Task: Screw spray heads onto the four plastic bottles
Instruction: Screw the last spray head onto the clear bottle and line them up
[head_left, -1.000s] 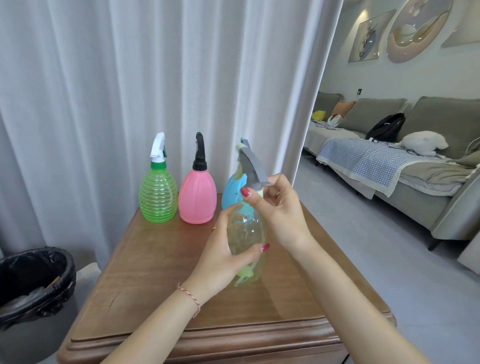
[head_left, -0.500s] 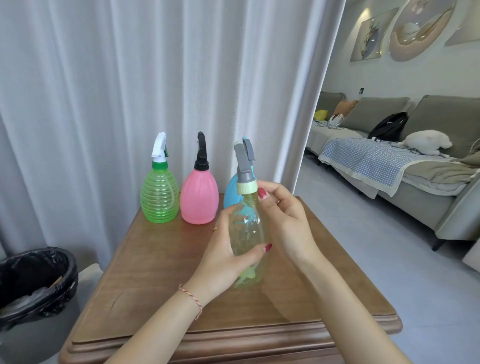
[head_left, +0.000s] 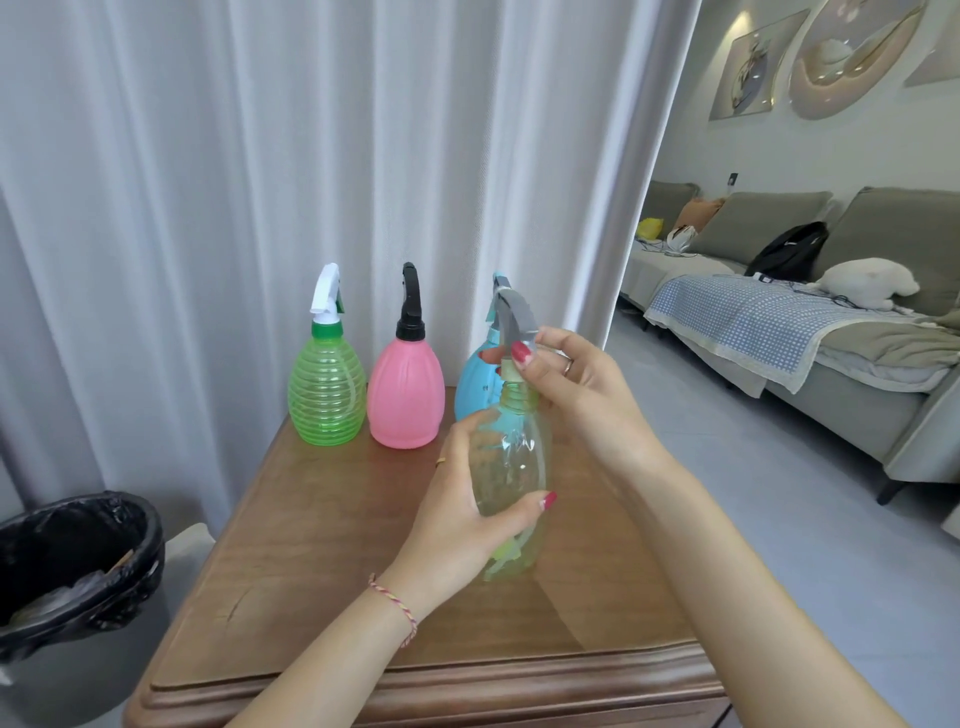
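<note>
My left hand grips the body of a clear yellowish bottle, held just above the wooden table. My right hand pinches the grey spray head at its pale collar on the bottle's threaded neck; the head leans to the right. At the table's back stand a green ribbed bottle with a white head, a pink bottle with a black head, and a blue bottle, mostly hidden behind the held one.
A white curtain hangs right behind the table. A bin with a black liner stands on the floor at the left. To the right are open tiled floor and a grey sofa with a blanket and bags.
The grey spray head has turned from upright and facing away to leaning right, and my right fingers have moved up from the neck onto its collar. The left hand keeps its hold.
</note>
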